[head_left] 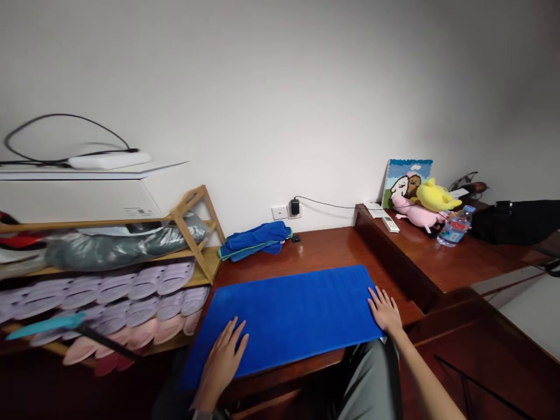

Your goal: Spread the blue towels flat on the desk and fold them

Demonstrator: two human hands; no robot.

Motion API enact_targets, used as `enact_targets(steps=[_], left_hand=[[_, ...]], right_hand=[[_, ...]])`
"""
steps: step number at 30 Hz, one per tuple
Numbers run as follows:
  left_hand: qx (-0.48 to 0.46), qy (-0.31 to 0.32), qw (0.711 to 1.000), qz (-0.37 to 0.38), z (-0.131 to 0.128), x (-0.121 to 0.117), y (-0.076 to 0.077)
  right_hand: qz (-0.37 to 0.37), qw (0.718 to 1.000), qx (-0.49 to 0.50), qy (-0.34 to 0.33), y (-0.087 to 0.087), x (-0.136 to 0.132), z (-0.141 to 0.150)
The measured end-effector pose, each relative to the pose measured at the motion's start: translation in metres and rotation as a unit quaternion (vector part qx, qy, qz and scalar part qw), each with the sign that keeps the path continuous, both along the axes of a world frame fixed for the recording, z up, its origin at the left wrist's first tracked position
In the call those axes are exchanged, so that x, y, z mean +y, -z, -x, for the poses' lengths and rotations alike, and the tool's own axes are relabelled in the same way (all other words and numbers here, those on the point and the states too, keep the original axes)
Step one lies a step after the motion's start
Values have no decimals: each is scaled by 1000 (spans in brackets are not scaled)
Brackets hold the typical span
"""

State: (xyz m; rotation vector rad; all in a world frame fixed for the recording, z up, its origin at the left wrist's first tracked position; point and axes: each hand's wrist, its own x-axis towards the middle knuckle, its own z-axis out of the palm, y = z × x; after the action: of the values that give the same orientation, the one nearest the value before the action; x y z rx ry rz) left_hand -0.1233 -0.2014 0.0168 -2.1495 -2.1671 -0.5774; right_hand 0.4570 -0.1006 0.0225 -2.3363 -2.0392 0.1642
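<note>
Open, ungripping left hand (221,357) and right hand (385,310) resting on flat rectangular blue cloth (291,318), reddish-brown glossy wooden table (326,245) beneath.

A plain pale wall (262,105), brighter around the middle and dimmer toward the far right, rises behind a glossy reddish-brown wooden desk (324,245). A wooden shoe rack (203,233) stands at the left with a white box (79,198) on top, and a raised wooden surface (420,262) adjoins the desk at right. Two white wall plates (279,213) sit low on the wall.
</note>
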Motion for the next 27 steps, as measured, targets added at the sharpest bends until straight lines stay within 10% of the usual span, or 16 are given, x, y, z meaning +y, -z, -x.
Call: enact_targets(steps=[6,27], left_hand=[[64,-44,997,8,49,-19,11],[84,-43,996,8,38,-23,-13]], right_hand=[[9,1000,-1,4,9,5,-2],[23,1000,11,9,2,8,-1]])
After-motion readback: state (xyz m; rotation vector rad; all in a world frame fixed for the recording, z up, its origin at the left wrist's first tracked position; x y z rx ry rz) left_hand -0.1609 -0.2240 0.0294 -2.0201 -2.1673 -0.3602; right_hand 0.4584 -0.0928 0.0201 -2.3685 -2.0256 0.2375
